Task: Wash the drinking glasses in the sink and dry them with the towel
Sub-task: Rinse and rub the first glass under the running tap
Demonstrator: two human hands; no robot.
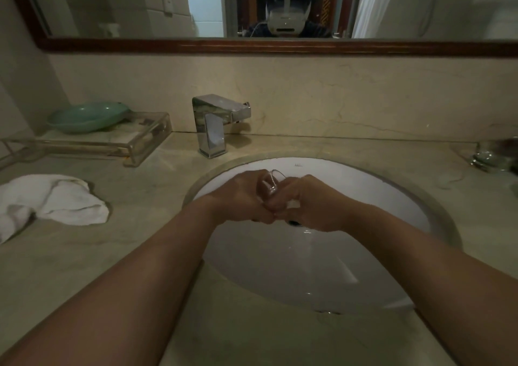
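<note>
Now the left hand (241,197) and right hand (316,204) both clasp the glass (273,182) between them, above the sink (364,180). Rubbing probably wants a firm, even grip; the towel (56,200) lies well left of them.

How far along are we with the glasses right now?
Nothing looks finished yet. In hand: left hand and right hand grip one glass over the sink, mid-wash. Left: drying, since the towel lies crumpled on the counter, untouched, plus blurred glassware at the counter's right edge.
</note>
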